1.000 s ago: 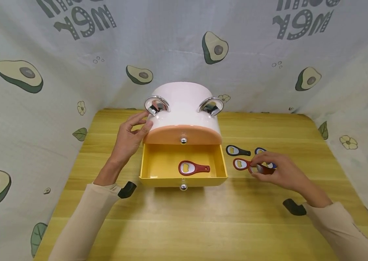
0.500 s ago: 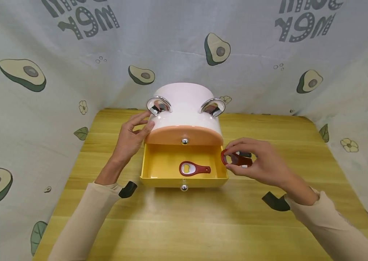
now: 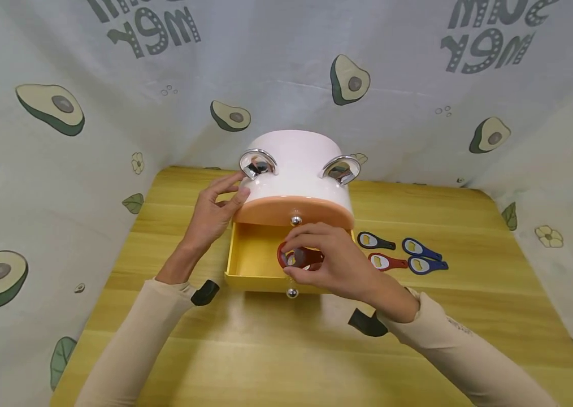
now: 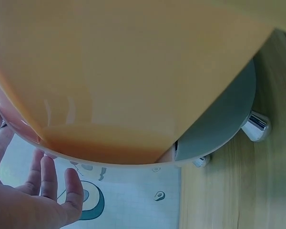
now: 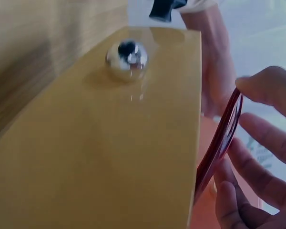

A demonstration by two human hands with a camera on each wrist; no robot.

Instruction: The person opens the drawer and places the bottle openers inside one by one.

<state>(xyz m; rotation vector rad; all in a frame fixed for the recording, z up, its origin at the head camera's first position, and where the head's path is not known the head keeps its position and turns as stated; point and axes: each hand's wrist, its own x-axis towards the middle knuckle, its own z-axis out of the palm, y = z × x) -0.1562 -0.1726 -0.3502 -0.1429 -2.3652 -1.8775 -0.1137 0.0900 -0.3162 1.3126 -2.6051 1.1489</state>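
Observation:
My right hand (image 3: 337,260) pinches a red bottle opener (image 5: 221,138) by its ring end, between thumb and fingers, over the pulled-out yellow drawer (image 3: 258,281). Under that hand, the red opener lying in the drawer is largely hidden. The drawer belongs to a white, rounded desktop box (image 3: 291,150) with two chrome eye shapes and an orange upper drawer front (image 3: 276,209). My left hand (image 3: 210,220) rests against the box's left side, thumb near the front edge. Several of its fingers (image 4: 48,179) look loosely extended in the left wrist view.
On the wooden table (image 3: 286,350), right of the drawer, lie a black opener (image 3: 382,243), a red opener (image 3: 392,263) and two blue openers (image 3: 424,250). A curtain (image 3: 286,73) with avocado prints stands behind the box and along both sides.
My right hand has lifted a red bottle opener off the table and carried it left over the drawer. The left hand has stayed on the box.

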